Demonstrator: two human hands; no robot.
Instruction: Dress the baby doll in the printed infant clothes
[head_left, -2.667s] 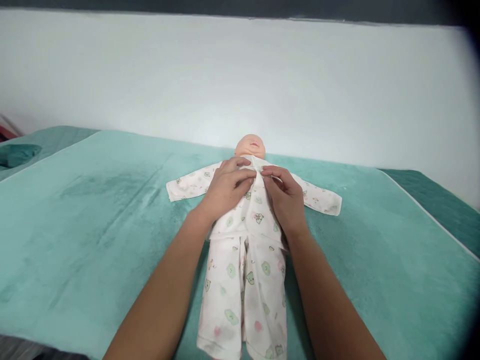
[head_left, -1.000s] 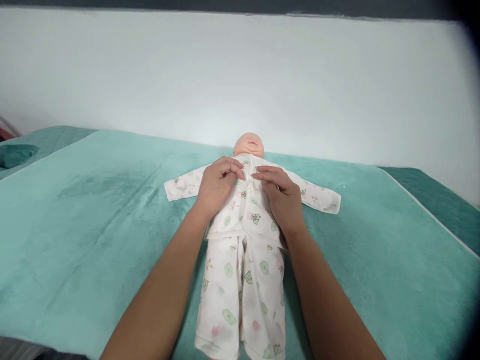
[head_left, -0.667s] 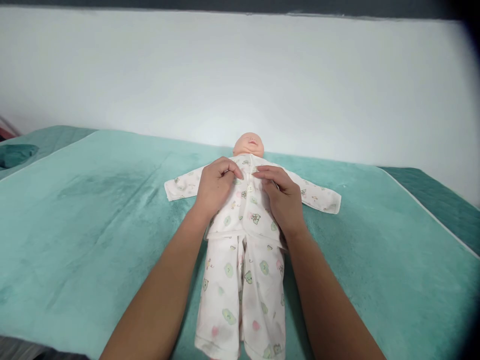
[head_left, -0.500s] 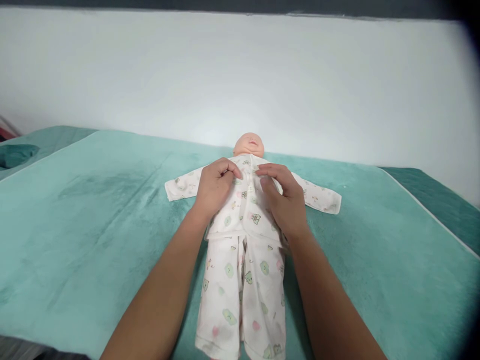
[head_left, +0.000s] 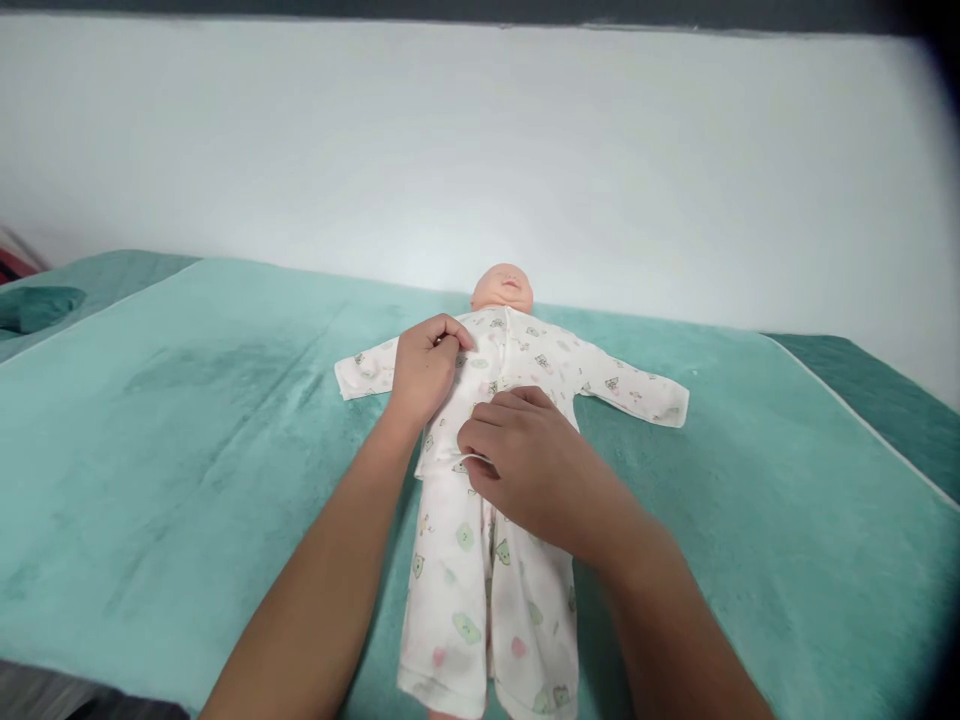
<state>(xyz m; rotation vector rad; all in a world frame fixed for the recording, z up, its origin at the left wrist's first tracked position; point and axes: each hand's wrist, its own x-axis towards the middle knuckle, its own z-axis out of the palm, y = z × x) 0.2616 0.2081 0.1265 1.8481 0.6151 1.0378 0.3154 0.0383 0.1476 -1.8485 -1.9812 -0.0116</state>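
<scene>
Our right hand [head_left: 529, 460] pinches the shirt [head_left: 536, 352] by its hem, thumb beneath. Our left hand [head_left: 426, 368] touches its chest; whether clamped, we cannot tell.

patterned cloth shirt [head_left: 540, 350], smooth matt doll head [head_left: 501, 288]

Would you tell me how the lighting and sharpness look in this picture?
Head view: soft glow on the white wall behind the doll's head; black shading down the right edge; shadow on the green sheet beside the pajama pants; right forearm slightly soft, perhaps from motion.
</scene>
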